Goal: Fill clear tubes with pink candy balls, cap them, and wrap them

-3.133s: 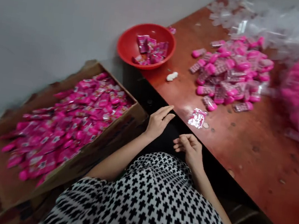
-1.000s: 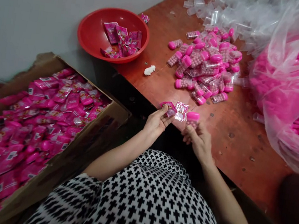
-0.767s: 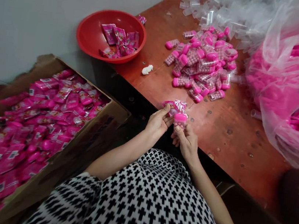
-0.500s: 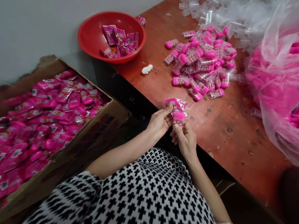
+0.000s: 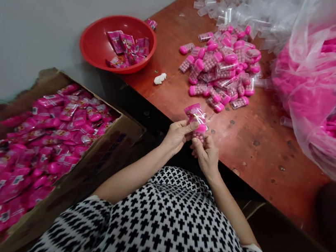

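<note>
A: What is closest?

B: A black and white top with little crosses (image 5: 166, 226). Two bare arms come out from it.

A: What do the hands hold?

B: The left hand (image 5: 176, 134) pinches a small shiny pink packet (image 5: 195, 113) by its bottom edge. The packet sticks up above the fingers. The right hand (image 5: 206, 155) holds a little tube with a pink cap (image 5: 200, 131). The fingers are closed around it. The cap sits right at the bottom of the packet, touching it or almost.

A: Are the hands close together?

B: Yes, they are right next to each other at the near edge of the red-brown table (image 5: 261, 147).

A: What is on the left?

B: A cardboard box (image 5: 100, 162) full of pink packets.

A: And farther back on the table?

B: A small white lump (image 5: 160, 78), then a pile of pink-capped tubes (image 5: 221, 67). A red bowl (image 5: 97, 47) with some packets in it sits to the left of the pile. On the right is a big clear bag (image 5: 324, 81) of pink caps. At the very back are lots of empty clear tubes (image 5: 235, 6).
</note>
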`<state>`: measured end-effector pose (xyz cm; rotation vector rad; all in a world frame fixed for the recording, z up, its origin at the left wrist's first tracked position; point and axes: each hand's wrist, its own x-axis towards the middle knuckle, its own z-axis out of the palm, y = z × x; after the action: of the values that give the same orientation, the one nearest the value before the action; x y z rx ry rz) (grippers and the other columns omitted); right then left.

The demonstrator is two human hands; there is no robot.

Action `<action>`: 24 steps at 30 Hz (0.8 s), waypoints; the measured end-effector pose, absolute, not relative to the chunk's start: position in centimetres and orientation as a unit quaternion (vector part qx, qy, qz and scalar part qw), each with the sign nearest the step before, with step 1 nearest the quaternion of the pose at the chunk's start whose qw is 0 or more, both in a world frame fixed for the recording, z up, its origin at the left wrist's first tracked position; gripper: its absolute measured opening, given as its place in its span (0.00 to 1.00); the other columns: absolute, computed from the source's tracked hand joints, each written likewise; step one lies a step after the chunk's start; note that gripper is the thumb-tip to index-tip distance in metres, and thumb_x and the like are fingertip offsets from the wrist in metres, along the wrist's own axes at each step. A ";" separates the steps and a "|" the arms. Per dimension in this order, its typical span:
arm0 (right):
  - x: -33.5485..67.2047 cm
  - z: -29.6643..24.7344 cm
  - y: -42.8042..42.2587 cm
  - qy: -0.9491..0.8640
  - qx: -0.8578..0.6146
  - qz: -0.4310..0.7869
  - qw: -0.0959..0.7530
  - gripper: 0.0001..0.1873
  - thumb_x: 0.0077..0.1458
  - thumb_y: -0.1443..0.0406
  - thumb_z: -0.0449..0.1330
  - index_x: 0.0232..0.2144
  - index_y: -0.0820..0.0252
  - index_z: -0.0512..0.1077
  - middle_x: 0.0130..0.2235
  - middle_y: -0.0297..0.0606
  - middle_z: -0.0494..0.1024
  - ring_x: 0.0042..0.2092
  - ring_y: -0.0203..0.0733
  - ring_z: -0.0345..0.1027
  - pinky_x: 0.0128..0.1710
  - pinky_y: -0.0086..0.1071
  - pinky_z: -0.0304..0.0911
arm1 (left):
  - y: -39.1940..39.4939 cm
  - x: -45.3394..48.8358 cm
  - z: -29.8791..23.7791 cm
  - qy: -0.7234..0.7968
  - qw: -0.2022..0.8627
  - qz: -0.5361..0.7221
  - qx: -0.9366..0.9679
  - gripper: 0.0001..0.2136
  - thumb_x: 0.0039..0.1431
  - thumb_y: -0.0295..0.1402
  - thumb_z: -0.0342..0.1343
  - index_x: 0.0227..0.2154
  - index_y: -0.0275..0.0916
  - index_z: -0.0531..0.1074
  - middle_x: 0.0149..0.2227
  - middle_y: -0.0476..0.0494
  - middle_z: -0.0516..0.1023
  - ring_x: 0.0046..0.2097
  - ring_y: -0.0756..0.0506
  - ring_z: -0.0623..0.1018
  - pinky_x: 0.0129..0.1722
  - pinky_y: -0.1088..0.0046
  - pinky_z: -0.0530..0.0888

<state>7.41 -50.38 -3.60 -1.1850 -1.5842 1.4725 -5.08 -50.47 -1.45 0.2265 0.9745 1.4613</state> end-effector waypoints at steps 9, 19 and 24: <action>7.7 -3.9 -49.6 -0.576 -0.418 0.623 0.325 0.16 0.53 0.53 0.59 0.37 0.58 0.67 0.23 0.27 0.73 0.18 0.28 0.63 0.16 0.22 0.57 | -50.1 -5.6 -1.9 0.460 0.649 0.591 0.131 0.15 0.35 0.35 0.70 0.19 0.29 0.72 0.20 0.46 0.74 0.23 0.52 0.74 0.26 0.76 0.71; 8.0 -3.9 -49.2 -0.516 -0.399 0.677 0.341 0.15 0.50 0.54 0.62 0.33 0.59 0.68 0.21 0.27 0.74 0.17 0.27 0.62 0.14 0.20 0.56 | -49.6 -7.3 -1.0 0.478 0.680 0.492 0.260 0.14 0.36 0.36 0.70 0.23 0.29 0.78 0.26 0.40 0.79 0.29 0.47 0.77 0.35 0.68 0.74; 7.6 -3.8 -49.7 -0.491 -0.419 0.683 0.342 0.16 0.50 0.53 0.61 0.29 0.60 0.68 0.20 0.28 0.73 0.16 0.27 0.61 0.13 0.21 0.53 | -50.3 -6.2 -1.6 0.475 0.658 0.541 0.224 0.14 0.40 0.38 0.68 0.23 0.30 0.76 0.25 0.42 0.77 0.28 0.49 0.76 0.32 0.72 0.73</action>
<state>7.55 -49.67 -3.81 -1.0898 -1.2762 1.7772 -6.20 -50.35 -1.63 0.5072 1.0749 1.2247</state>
